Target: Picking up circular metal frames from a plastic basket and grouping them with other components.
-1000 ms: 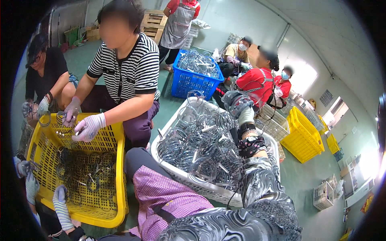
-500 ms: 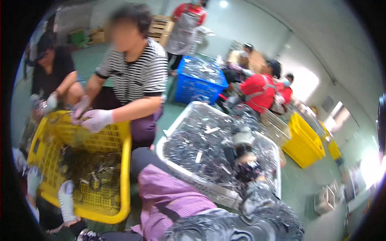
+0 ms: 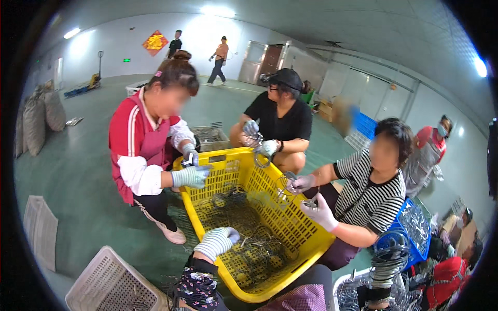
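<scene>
My left hand (image 3: 218, 243), in a white-and-green striped glove, hangs over the near rim of a yellow basket (image 3: 197, 215). Its fingers are loosely bent, with no object visible in them. Inside the basket lie tangled dark wire rings (image 3: 254, 243). At the lower right my gloved right hand (image 3: 383, 276) is closed around a bunch of thin wire rings (image 3: 394, 253), which partly cover its fingers. This bunch is above a white basket (image 3: 340, 282) holding more wire rings.
Three co-workers sit around the yellow basket: a person in red (image 3: 132, 135), one in black (image 3: 277, 114) and one in stripes (image 3: 373, 192). Another white basket (image 3: 106, 264) stands at lower left, a blue crate (image 3: 417, 251) at right. Sacks (image 3: 33, 122) stand far left.
My view has swung left, so the yellow basket is now central and the white basket lower right. My right hand has risen out of the white basket's contents with wire rings.
</scene>
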{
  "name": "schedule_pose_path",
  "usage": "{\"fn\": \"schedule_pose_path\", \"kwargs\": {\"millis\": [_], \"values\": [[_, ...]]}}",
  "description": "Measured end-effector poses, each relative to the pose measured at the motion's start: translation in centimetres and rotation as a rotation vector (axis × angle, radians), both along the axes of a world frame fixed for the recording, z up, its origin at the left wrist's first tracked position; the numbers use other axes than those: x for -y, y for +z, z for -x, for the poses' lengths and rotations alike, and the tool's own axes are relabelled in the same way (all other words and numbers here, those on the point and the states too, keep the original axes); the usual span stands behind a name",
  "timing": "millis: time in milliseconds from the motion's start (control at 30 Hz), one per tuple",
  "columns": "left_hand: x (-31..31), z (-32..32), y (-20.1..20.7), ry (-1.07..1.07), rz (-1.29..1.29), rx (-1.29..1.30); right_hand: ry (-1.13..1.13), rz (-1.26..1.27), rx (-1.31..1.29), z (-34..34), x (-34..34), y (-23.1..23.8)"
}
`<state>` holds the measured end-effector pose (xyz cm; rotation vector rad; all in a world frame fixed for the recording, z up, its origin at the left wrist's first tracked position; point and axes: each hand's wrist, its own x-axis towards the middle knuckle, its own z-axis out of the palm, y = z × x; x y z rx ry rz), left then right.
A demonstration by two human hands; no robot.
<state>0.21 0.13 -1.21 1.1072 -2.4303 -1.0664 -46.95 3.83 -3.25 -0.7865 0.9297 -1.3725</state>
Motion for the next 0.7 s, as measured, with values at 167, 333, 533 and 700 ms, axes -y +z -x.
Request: {"fn": "schedule_pose_path", "kwargs": {"millis": [167,333,533,700], "values": [[-1.3,-0.2,0.2,0.026,0.031,0.087,0.123,-0.379,0.575,-5.5,-4.9,6.7],[-1.2,0.2,-0.5,0.033,0.061,0.037,0.086,0.272,-0.027,-9.9,-8.3,6.2],[-0.4,-1.2,1.2,0.202,0.297,-0.099,0.015,-0.031,-0.353,-21.9,-13.7,16.6],[1.8,-1.7,-0.1,0.348,0.358,-0.18,0.196,0.041,-1.094,-19.6,-5.8,6.8]]}}
